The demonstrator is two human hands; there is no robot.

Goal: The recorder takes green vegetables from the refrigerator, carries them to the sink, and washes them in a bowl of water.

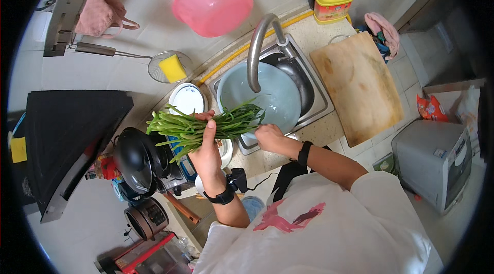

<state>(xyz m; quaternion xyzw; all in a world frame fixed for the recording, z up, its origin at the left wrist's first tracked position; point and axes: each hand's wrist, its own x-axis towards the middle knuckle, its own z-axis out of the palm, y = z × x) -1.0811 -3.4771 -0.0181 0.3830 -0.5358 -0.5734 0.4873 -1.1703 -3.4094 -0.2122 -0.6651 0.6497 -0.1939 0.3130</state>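
Observation:
A bunch of long-stemmed leafy greens (185, 127) lies across my left hand (206, 142), which is closed around the stems with the thumb on top. My right hand (270, 138) is curled at the leafy end, by the near rim of a light blue basin (287, 98); whether it pinches a leaf cannot be made out. The basin holds water and sits in a stainless steel sink (328, 104). Above it curves a metal faucet (252, 57), with no stream of water visible.
A wooden cutting board (357, 84) lies right of the sink. White plates (187, 98) stand left of the basin. A black wok (133, 158) and its wooden handle are at the lower left. A yellow jug (334, 1) stands behind; a pink basin (214, 3) hangs on the wall.

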